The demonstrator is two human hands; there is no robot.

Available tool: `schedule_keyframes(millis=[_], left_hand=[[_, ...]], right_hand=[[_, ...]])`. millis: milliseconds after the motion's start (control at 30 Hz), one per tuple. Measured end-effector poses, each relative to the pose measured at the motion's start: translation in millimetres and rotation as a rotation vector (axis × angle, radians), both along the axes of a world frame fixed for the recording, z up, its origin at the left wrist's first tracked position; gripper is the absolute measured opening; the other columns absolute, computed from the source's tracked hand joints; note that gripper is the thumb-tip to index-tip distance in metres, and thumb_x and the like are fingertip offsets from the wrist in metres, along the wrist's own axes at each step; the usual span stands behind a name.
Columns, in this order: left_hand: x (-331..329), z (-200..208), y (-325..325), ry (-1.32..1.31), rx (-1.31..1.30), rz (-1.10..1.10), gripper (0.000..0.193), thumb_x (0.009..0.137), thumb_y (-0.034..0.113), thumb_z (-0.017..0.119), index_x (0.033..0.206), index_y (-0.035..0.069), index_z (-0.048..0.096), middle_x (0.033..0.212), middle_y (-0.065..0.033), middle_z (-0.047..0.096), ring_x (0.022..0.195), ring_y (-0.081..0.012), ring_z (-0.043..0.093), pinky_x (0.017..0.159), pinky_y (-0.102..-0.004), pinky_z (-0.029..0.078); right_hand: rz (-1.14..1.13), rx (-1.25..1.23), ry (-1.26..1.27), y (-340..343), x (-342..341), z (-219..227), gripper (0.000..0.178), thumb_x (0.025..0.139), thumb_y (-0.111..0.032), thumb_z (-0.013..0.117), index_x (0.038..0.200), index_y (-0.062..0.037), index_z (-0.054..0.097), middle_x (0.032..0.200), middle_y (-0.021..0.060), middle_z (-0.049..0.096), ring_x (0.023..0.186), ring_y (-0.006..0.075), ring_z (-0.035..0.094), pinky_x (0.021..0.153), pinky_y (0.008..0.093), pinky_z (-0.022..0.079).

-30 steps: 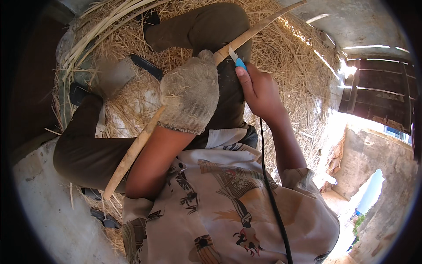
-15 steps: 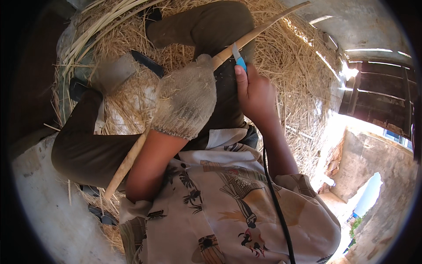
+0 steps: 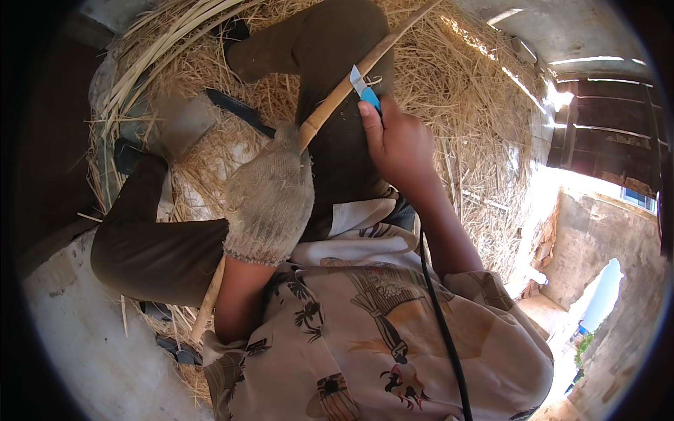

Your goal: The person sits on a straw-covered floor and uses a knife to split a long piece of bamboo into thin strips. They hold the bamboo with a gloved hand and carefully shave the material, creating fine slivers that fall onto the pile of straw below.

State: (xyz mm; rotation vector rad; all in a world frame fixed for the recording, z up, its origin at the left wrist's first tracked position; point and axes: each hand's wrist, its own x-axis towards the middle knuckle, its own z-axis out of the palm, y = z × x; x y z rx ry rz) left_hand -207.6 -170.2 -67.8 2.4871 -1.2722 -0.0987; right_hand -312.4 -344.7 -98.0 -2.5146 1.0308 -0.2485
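My left hand [image 3: 270, 200], in a worn knitted glove, is wrapped around a long pale wooden stick [image 3: 321, 118], perhaps bamboo. The stick slants from beside my left forearm up over my raised knee to the far right. My bare right hand [image 3: 404, 146] grips a utility knife [image 3: 366, 92] with a blue handle. Its blade lies against the stick beyond the gloved hand, with my thumb along the handle. A thin curled shaving [image 3: 373, 81] shows beside the blade. The glove hides the fingers of my left hand and part of the stick.
Dry straw and shavings [image 3: 477, 140] cover the floor around my legs. Long pale strips [image 3: 158, 52] lie at the far left. A long dark flat object [image 3: 240, 112] rests near my left hand. A black cable [image 3: 442, 316] runs down over my shirt.
My gloved left hand has moved left and nearer to me, and the stick has shifted with it. The knife has moved slightly left, and a curled shaving now shows beside its blade.
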Motion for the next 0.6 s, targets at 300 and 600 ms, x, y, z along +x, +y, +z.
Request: schedule_keyframes(millis=[300, 600], left_hand=[[-14.4, 22.4, 80.9, 0.357, 0.22, 0.138, 0.024, 0.096, 0.019, 0.057, 0.118, 0.008, 0.06, 0.084, -0.0169, 0.069, 0.075, -0.0353, 0.07, 0.066, -0.0465, 0.056], [-10.3, 8.6, 82.9, 0.352, 0.091, 0.121, 0.024, 0.097, 0.02, 0.057, 0.118, 0.008, 0.06, 0.086, -0.0171, 0.069, 0.075, -0.0362, 0.07, 0.067, -0.0476, 0.056]], right_hand=[[-0.062, 0.094, -0.092, -10.8, -1.5, -2.2, 0.049, 0.105, -0.047, 0.044, 0.088, -0.0038, 0.058, 0.067, 0.0234, 0.063, 0.067, 0.0462, 0.065, 0.061, 0.0554, 0.049], [0.058, 0.116, -0.128, -9.4, -2.7, 6.2, 0.048, 0.104, -0.046, 0.047, 0.085, -0.0032, 0.057, 0.06, 0.0215, 0.059, 0.06, 0.0439, 0.062, 0.055, 0.0515, 0.046]])
